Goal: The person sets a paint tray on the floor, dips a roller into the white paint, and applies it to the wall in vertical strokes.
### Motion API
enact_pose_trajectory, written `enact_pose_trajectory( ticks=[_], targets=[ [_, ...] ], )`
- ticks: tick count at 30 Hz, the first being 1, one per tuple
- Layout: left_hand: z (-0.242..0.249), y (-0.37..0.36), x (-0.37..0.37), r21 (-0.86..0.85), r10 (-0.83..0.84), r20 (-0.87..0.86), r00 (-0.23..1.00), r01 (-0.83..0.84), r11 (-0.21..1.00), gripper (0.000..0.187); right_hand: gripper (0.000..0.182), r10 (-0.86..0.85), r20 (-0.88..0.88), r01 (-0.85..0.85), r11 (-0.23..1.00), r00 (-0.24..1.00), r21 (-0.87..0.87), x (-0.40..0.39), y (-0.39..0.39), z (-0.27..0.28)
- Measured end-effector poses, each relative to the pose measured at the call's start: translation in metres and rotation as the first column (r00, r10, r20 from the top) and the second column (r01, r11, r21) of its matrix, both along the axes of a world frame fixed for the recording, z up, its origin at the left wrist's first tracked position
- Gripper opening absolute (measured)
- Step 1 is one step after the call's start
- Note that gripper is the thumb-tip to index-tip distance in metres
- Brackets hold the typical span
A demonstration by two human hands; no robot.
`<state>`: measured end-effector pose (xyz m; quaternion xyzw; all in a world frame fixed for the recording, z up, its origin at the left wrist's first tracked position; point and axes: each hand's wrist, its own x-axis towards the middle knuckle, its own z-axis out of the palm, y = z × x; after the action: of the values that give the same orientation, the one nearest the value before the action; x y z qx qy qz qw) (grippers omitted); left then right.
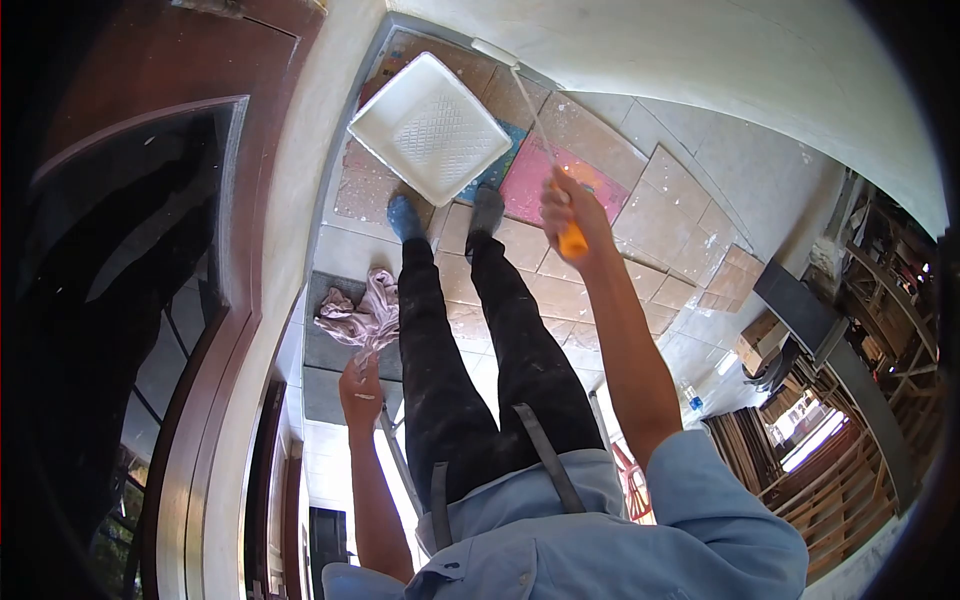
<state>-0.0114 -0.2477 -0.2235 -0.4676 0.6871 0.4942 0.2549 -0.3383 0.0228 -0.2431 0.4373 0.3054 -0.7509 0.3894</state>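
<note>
My right hand (575, 215) is wrapped round the orange handle of a paint roller (572, 240). The thin metal rod runs up from it to a white roller head (495, 52), which is at the foot of the pale wall. A pinkish cloth (365, 310) hangs from my left hand (361, 392), whose fingers are closed on it. Beyond my feet, a white paint tray (430, 130) with a textured slope rests on the cardboard-covered floor.
Paint-spattered cardboard (655, 205) and a pink sheet (530, 185) lie on the floor. A brown-framed dark glass door (150, 230) is on the left. Wooden pieces and a dark board (800, 305) stand at the right. The pale wall (700, 50) curves across the top.
</note>
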Motion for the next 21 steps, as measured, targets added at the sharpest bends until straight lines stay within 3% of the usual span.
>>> enact_pose_trajectory(
  ticks=[4,7,10,13,18,21],
  targets=[
    [-0.006,0.01,0.007,-0.03,0.059,-0.047,0.997,-0.06,0.998,0.03,0.021,-0.023,0.01,0.023,1.0,1.0,0.007,0.018,0.023,0.049],
    [0.001,0.013,-0.004,-0.04,0.013,0.019,1.0,-0.012,0.999,0.03,0.019,0.073,-0.031,-0.071,0.996,0.997,0.06,-0.002,0.023,-0.008],
    [0.002,0.016,-0.014,-0.018,0.04,0.03,0.999,-0.039,0.999,0.03,0.019,0.061,0.003,-0.061,0.993,0.998,0.101,-0.034,-0.001,-0.056],
    [0.0,0.021,-0.013,0.009,0.078,0.031,0.996,-0.079,0.997,0.03,0.021,0.003,0.05,-0.007,0.996,0.999,0.084,-0.037,-0.011,-0.057],
    [-0.009,0.031,-0.01,0.011,0.045,0.096,0.994,-0.046,0.999,0.032,0.019,-0.032,0.067,0.038,0.995,0.997,-0.097,-0.006,0.037,0.003],
    [-0.014,0.037,-0.006,0.029,0.071,0.082,0.994,-0.074,0.997,0.032,0.021,0.108,0.004,-0.108,0.994,0.994,0.022,-0.023,0.037,-0.023]
  ],
)
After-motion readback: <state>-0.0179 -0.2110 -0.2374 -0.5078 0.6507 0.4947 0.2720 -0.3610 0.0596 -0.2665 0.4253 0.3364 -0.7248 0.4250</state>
